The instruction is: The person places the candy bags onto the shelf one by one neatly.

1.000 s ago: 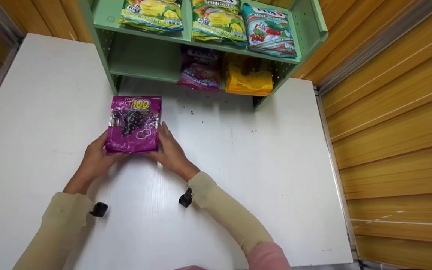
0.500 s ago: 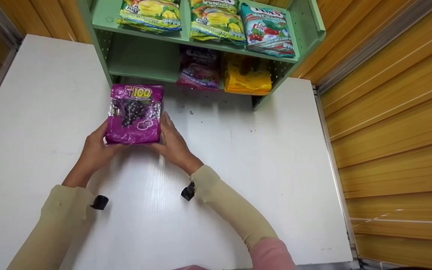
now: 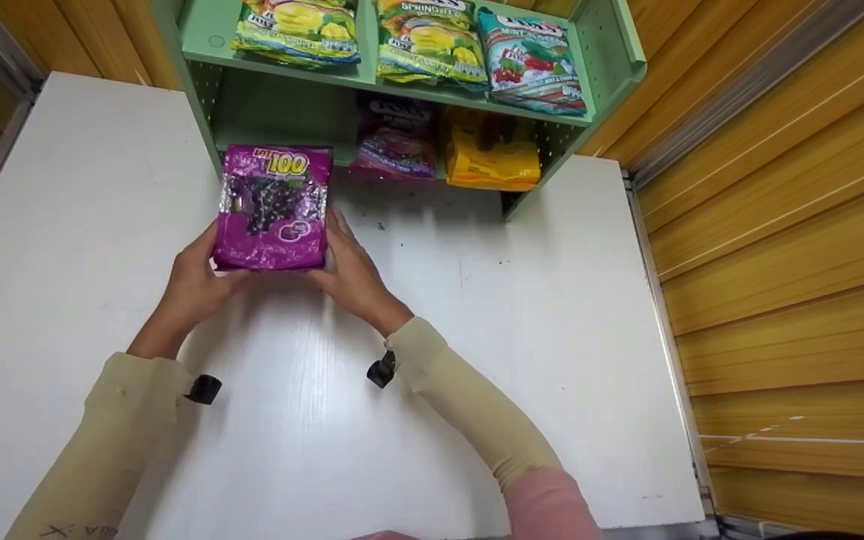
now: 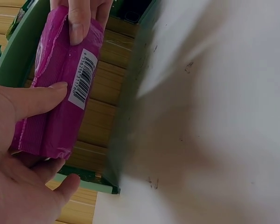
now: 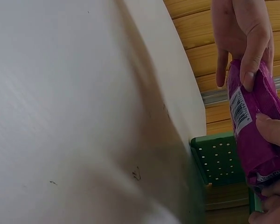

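A purple candy bag [image 3: 273, 210] with "100" and dark grapes printed on its front is held upright between both hands, raised over the table. My left hand [image 3: 198, 279] grips its lower left side, and my right hand [image 3: 357, 277] its lower right. In the left wrist view the thumbs press the back of the bag [image 4: 70, 88], near a barcode. The same back side of the bag [image 5: 254, 121] shows in the right wrist view. In the head view, the bag's top overlaps the left part of the lower shelf [image 3: 282, 120].
A green shelf unit [image 3: 612, 82] stands at the table's back. Yellow-green bags [image 3: 432, 45] and a teal bag [image 3: 535, 64] lie on its upper level. Below sit a dark purple bag [image 3: 396, 139] and a yellow bag [image 3: 493, 157]. The white table [image 3: 514, 337] carries small dark specks.
Both hands have carried the purple candy bag forward and up, from in front of the shelf unit to its lower left compartment's edge. The bags on the shelves have stayed in place.
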A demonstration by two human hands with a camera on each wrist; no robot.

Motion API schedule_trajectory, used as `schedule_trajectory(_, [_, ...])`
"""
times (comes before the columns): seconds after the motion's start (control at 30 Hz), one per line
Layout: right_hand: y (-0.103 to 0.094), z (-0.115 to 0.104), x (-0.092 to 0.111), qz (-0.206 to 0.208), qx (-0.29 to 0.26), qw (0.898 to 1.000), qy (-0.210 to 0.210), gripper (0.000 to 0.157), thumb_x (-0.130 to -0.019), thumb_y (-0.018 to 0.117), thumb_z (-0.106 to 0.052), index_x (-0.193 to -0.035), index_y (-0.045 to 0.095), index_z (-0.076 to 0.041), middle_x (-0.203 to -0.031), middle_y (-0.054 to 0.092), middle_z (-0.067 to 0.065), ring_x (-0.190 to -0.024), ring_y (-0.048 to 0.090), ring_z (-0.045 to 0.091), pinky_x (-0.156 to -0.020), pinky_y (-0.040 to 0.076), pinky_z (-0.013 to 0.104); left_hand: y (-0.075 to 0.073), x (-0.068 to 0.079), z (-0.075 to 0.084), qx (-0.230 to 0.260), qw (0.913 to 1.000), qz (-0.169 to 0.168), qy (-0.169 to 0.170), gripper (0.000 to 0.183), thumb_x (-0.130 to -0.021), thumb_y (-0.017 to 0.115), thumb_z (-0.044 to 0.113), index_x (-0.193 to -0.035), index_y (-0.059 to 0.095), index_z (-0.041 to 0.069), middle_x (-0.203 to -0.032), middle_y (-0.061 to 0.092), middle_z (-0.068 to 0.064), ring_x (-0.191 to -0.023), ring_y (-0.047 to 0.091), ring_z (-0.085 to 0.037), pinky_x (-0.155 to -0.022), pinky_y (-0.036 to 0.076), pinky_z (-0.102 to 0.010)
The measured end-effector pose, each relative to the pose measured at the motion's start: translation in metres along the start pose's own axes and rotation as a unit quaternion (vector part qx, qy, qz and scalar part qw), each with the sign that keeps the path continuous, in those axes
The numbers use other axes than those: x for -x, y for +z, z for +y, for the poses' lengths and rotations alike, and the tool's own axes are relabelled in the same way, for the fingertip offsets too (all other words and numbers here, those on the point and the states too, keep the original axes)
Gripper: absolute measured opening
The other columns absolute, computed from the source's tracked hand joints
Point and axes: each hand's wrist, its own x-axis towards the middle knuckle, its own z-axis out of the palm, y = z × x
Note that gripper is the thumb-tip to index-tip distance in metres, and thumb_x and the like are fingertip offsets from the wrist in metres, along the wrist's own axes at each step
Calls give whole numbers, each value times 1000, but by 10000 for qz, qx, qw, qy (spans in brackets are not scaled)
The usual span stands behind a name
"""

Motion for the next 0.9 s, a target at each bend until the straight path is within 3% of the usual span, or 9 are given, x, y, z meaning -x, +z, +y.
schedule_trajectory(0.33, [-12, -4, -11, -2, -222, 9995, 225, 86, -88, 71, -18, -155, 18, -13, -163, 13, 8, -151, 10, 18, -122, 13, 26, -1, -14, 12, 103, 9999, 35, -114, 86, -85, 71, 7, -155, 23, 18, -155, 34, -18, -144, 29, -39, -119, 24, -54])
schedule_trajectory(0.9, [-24, -1, -25, 108, -95, 9995, 286, 82, -90, 69, -24, -155, 21, -14, -163, 19, 2, -148, 24, 20, -121, 21, 27, -2, -36, 19, 374, 9993, -56, 13, 84, -84, 70, 4, -154, 27, 21, -153, 38, -18, -142, 34, -38, -117, 28, -54])
